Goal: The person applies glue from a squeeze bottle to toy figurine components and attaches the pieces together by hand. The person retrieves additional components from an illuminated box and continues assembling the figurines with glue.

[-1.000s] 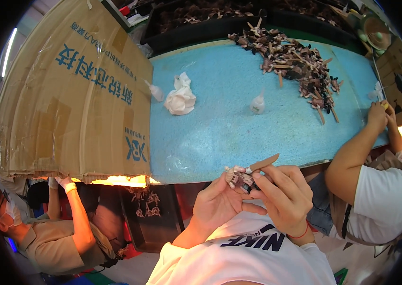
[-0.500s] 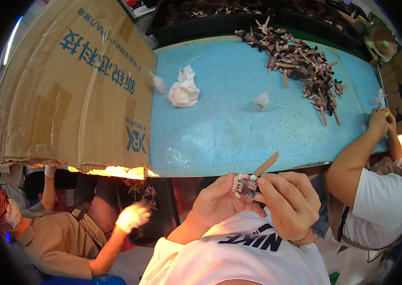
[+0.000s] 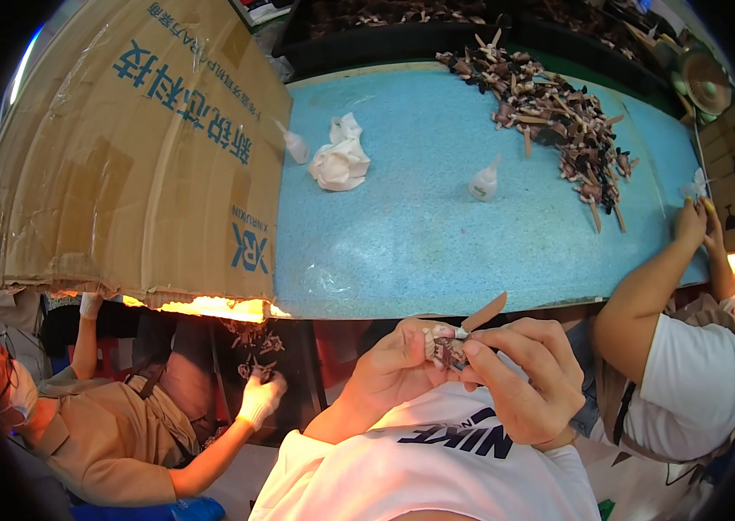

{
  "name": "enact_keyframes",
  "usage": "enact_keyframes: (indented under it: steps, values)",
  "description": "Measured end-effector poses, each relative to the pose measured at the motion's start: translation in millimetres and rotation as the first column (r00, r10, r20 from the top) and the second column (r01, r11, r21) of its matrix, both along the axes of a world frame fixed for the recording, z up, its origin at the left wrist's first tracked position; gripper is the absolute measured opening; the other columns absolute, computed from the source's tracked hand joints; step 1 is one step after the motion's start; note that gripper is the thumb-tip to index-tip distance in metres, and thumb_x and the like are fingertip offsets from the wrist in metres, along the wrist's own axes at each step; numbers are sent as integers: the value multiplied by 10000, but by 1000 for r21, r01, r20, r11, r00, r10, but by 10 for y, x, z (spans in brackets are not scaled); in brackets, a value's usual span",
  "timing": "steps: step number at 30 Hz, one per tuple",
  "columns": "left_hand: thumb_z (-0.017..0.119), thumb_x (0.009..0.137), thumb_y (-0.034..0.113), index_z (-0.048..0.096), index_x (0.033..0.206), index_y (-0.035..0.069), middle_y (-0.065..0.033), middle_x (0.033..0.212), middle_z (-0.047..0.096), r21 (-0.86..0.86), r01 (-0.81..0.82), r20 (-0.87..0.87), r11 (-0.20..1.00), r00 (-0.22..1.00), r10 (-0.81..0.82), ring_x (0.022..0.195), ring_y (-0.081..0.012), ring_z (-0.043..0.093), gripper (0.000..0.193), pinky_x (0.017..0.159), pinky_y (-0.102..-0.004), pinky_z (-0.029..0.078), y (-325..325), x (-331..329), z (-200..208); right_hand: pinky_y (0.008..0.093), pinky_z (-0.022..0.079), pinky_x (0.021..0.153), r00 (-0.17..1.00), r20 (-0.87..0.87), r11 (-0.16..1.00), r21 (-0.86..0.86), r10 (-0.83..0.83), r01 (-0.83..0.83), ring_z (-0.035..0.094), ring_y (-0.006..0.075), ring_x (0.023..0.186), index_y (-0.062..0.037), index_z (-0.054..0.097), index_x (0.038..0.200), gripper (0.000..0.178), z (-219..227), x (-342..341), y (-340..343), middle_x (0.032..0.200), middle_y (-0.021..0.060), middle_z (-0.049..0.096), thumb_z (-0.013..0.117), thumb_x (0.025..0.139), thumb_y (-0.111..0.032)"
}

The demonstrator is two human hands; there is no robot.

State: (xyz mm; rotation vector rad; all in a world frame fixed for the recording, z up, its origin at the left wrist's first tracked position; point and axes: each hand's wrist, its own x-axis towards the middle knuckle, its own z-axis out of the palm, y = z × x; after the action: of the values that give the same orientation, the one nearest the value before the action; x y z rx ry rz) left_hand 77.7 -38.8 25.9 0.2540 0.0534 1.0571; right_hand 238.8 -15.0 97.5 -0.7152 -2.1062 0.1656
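Hands (image 3: 528, 378) (both half-curled) pinching small figurine (image 3: 447, 350)

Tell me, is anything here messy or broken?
Yes, the box at left looks torn: its lower edge is ragged, with bright light showing below. The tissue on the table is crumpled, maybe just from use.

White short-sleeved shirt (image 3: 354, 478) — dark block print (image 3: 458, 441) across the front — bare hands (image 3: 534, 382).

One light-blue surface (image 3: 376, 252) is being occupied by: a heap of small brown, black and pale pieces (image 3: 558, 122), far right; one crumpled white tissue (image 3: 340, 168), left; a spouted bottle (image 3: 297, 148) beside it; a second bottle (image 3: 484, 183), mid-surface.
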Motion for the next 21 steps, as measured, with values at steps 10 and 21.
enact_keyframes:
  steps: [10,21]
  values:
    - [620,810,352,587,996,-56,-129,981,610,-28,-123,-236,992,965,113,821,-159,564,450,741,-282,430,-40,-2,104,265,466,554,999,-44,999,-51,-5,2,548,220,694,5,643,880,364,-28,17,-26,835,95,605,707,524,-33]
    - [679,768,345,585,1057,-77,-168,982,619,244,-118,-450,962,865,220,850,-188,592,520,728,-277,461,-69,-92,59,291,465,571,949,-311,966,-225,54,-128,567,223,696,-34,665,883,331,-226,63,-143,823,81,629,746,563,-5]
